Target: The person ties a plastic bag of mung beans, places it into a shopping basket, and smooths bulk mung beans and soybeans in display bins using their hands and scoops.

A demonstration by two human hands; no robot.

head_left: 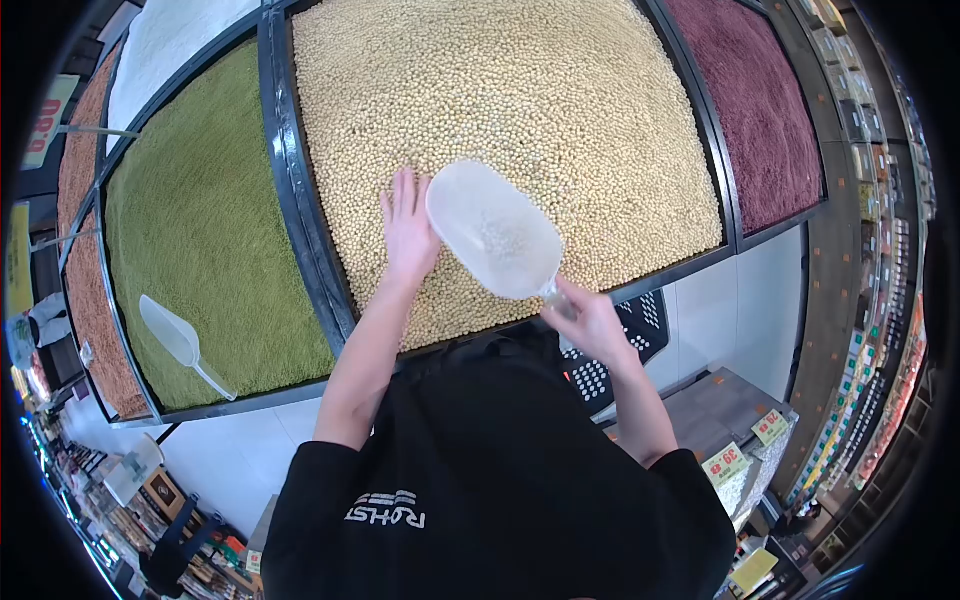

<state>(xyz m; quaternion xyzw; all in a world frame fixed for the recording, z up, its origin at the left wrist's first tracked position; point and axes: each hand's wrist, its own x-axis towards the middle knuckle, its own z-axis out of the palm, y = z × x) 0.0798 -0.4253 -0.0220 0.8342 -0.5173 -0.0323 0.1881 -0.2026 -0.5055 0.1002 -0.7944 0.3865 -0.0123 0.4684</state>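
In the middle bin, a heap of pale yellow beans [480, 80] fills the space up to its dark frame. My right hand [590, 322] grips the handle of a translucent white scoop [495, 230], which is over the near part of the beans. The scoop's wide end points up and to the left; its inside looks nearly empty. My left hand [409, 225] rests on the beans just left of the scoop, with its fingers spread and nothing held.
Left of the beans lies a bin of green beans [200, 200] with a second scoop [172, 332] on it. Dark red beans [745, 110] fill the right bin. A black perforated basket [645, 320] is below the bin edge. Price signs [725, 464] stand at the lower right.
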